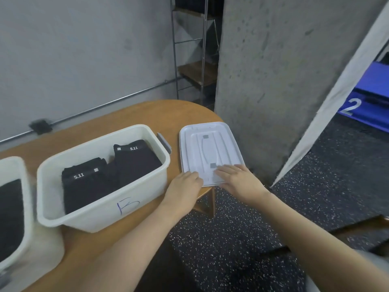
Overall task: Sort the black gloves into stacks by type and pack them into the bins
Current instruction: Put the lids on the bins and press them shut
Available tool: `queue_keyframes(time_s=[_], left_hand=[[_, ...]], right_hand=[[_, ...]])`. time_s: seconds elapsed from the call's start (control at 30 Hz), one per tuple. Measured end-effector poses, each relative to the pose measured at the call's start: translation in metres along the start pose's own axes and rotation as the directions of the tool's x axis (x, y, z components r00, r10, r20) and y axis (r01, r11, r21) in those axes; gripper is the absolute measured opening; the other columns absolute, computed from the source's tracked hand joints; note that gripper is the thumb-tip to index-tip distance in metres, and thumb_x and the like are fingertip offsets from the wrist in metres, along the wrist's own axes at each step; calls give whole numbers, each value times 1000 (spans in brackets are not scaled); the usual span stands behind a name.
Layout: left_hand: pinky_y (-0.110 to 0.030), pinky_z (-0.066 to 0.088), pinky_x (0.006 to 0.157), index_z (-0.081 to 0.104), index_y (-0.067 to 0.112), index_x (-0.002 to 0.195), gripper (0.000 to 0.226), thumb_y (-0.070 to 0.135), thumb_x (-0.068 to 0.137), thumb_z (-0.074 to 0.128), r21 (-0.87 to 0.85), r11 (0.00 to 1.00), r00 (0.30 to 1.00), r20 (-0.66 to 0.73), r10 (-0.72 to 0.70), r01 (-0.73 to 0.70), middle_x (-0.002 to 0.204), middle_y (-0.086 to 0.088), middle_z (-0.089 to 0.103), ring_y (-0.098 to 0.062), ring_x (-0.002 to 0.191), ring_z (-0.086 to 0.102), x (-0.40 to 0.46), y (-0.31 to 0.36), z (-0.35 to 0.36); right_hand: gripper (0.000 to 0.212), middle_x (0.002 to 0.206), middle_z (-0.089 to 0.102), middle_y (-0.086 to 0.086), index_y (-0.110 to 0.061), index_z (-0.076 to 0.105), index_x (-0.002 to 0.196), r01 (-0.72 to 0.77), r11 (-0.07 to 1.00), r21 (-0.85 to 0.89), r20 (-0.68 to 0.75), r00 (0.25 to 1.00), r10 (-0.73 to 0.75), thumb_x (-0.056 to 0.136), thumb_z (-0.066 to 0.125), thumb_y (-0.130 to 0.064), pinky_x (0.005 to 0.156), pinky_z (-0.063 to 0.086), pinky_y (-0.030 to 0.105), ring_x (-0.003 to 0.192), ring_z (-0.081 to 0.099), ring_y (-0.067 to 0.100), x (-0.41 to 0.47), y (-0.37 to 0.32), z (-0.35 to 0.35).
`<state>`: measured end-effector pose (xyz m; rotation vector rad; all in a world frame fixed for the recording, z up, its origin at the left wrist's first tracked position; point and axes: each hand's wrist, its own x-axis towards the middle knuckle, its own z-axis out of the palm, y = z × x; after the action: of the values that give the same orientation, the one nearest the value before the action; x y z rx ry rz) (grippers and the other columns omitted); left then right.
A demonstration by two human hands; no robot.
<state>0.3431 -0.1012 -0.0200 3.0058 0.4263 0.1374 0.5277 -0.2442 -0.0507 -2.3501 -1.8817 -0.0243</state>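
Black gloves [109,173] stacked in two piles inside white bin marked "B" [101,209], "5.11" labels up. Bin on wooden table [130,116]. White lid [210,148] flat on table just right of bin, near edge overhanging table end. Left hand [184,186] at lid's near-left corner, fingers curled at its edge. Right hand [237,178] flat on lid's near end, fingers straight, together. Second bin [12,186] left of bin B, dark contents.
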Motion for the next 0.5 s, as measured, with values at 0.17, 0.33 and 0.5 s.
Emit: queue_keyframes(time_s=[0.17,0.33,0.5], left_hand=[[-33,47,79,70,19,97,16,9,98,58,-18,1000,996,-91,20,-22,92,4,62,-18,88,57,3,-6,-6],[-32,46,77,68,20,99,13,8,94,66,-27,999,985,-174,18,-23,95,5,62,-18,89,58,7,-5,-19],[-34,50,70,67,16,96,11,8,91,72,-61,996,952,-304,42,-63,93,2,63,-20,86,60,17,0,-50]], right_hand=[[35,142,60,-5,-19,62,134,-14,996,90,-42,999,18,102,58,-31,108,39,39,133,53,19,-3,-3,-13],[36,132,66,-3,-21,66,125,-30,999,26,-149,988,33,90,69,-13,100,48,40,123,62,22,-3,-7,-28],[45,124,72,-2,-23,71,122,-78,994,-71,-311,949,52,83,68,0,96,49,36,114,68,23,4,-1,-61]])
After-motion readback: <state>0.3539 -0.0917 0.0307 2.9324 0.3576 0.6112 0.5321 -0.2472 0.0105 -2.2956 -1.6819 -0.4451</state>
